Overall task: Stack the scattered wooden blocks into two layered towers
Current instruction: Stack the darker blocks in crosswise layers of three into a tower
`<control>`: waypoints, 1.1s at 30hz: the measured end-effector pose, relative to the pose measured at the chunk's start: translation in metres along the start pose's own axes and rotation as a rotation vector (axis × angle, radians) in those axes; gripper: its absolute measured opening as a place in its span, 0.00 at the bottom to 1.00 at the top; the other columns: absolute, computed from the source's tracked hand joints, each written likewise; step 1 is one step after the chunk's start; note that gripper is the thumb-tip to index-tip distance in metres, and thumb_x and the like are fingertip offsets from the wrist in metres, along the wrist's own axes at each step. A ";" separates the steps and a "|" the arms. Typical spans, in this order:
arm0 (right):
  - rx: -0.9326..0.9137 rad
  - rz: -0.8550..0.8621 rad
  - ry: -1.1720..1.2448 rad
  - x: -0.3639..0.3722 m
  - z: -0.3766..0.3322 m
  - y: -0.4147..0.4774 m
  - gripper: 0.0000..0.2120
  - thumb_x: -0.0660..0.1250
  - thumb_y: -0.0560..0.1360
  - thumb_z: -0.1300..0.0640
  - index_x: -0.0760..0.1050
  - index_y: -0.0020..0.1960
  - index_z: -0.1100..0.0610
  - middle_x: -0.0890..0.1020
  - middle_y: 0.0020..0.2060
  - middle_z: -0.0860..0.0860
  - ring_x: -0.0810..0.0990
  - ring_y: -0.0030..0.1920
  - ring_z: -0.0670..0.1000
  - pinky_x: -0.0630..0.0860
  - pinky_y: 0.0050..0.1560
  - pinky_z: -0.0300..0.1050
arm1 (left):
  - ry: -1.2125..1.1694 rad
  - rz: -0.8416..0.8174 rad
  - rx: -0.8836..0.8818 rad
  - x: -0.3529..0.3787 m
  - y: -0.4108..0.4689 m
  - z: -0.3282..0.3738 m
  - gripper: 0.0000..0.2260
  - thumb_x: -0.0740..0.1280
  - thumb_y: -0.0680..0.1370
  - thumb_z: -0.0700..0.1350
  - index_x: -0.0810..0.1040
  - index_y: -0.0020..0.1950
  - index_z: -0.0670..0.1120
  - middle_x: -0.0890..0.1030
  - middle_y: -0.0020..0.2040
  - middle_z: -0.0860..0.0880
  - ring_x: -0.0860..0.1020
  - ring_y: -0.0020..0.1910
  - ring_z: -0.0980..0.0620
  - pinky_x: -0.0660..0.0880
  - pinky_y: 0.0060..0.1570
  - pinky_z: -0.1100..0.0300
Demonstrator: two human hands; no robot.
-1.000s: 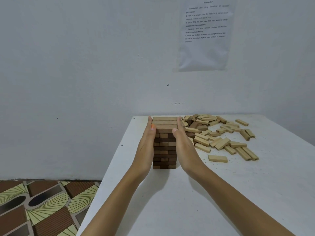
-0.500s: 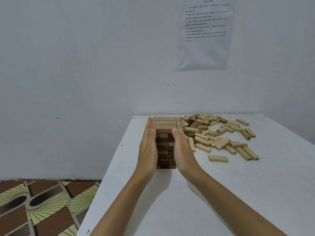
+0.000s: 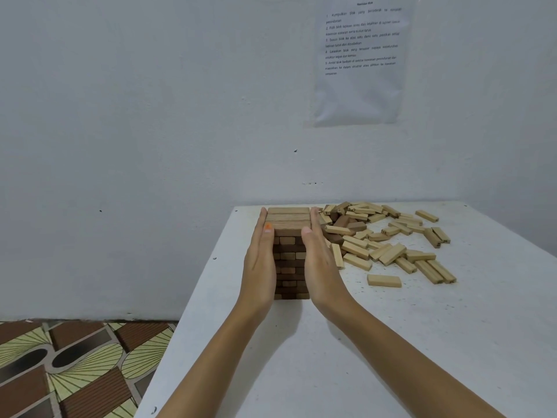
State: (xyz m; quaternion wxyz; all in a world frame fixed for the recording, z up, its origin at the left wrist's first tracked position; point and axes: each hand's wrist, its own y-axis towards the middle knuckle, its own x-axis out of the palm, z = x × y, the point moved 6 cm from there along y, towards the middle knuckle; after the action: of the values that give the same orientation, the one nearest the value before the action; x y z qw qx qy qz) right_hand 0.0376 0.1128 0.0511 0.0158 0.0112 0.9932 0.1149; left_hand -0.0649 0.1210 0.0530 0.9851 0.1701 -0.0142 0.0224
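A tower of stacked wooden blocks point(image 3: 289, 224), light on top and darker below, stands on the white table point(image 3: 376, 342) near its far left corner. My left hand point(image 3: 260, 267) lies flat against the tower's left side with straight fingers. My right hand point(image 3: 321, 263) presses flat against its right side, fingers straight. To the right of the tower a heap of scattered light and brown blocks point(image 3: 382, 236) spreads over the table. One single block point(image 3: 384, 280) lies apart in front of the heap.
The table's left edge point(image 3: 193, 300) runs close beside the tower, with a patterned floor point(image 3: 69, 369) below. A white wall stands right behind the table, and a printed sheet point(image 3: 360, 58) hangs on it.
Both hands have drawn slightly closer in against the tower's sides; the tower and the scattered blocks stay where they were.
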 end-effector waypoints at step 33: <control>0.064 0.022 0.103 -0.004 0.005 0.003 0.38 0.46 0.72 0.26 0.54 0.78 0.42 0.59 0.76 0.38 0.55 0.75 0.38 0.49 0.78 0.49 | -0.124 0.091 -0.041 0.002 -0.022 0.024 0.19 0.48 0.82 0.56 0.62 0.73 0.61 0.67 0.67 0.70 0.63 0.66 0.73 0.59 0.60 0.77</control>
State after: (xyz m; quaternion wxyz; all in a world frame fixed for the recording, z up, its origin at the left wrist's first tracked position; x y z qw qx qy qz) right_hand 0.0422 0.1170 0.0468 -0.0369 0.0165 0.9957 0.0838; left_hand -0.0622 0.0923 0.0688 0.9835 0.1501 -0.0835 0.0564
